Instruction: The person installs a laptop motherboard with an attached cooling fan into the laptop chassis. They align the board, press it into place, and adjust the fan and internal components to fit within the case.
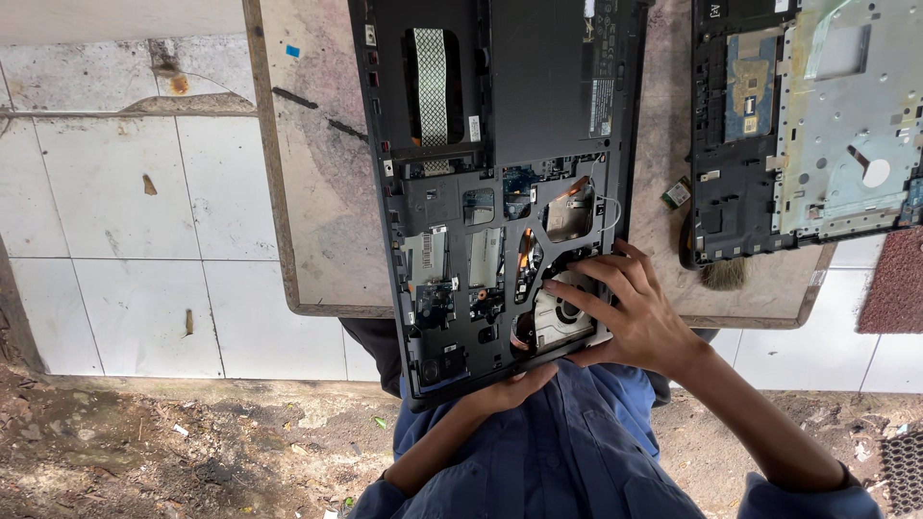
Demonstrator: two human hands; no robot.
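The near edge of the opened black plastic laptop base is being gripped by the left hand, with the thumb laid over the rim; the other fingers are hidden below it. Just beyond this grip, the right hand is being rested with spread fingers on the round grey cooling fan inside the base; nothing is being enclosed by it. The base is being supported partly on the worn brown table. Further from the hands, to the right, a second dismantled laptop chassis with a silver metal plate is lying, with a small brush touching its near edge.
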